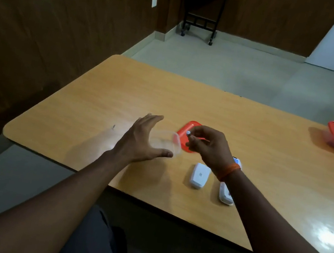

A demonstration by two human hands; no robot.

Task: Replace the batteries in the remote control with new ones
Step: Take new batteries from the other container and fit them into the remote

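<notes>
On the desk (pixel 100 97), the left hand (pixel 144 138) is spread open around a clear container (pixel 165 142), fingers apart, contact uncertain. At its three o'clock, a red lid (pixel 185 129) lies flat. Over it, the right hand (pixel 209 146) has its grip pinched on a battery (pixel 188 132). At five o'clock lie the back cover (pixel 199 175) and the remote control (pixel 225 193), partly hidden. Battery handling is judged underway; whether this cell is old or new cannot be told.

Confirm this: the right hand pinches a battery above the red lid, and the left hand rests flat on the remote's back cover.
Not quite. In the head view, the left hand is cupped around a clear plastic container, not on the back cover. The right hand does pinch a battery above the red lid.
</notes>
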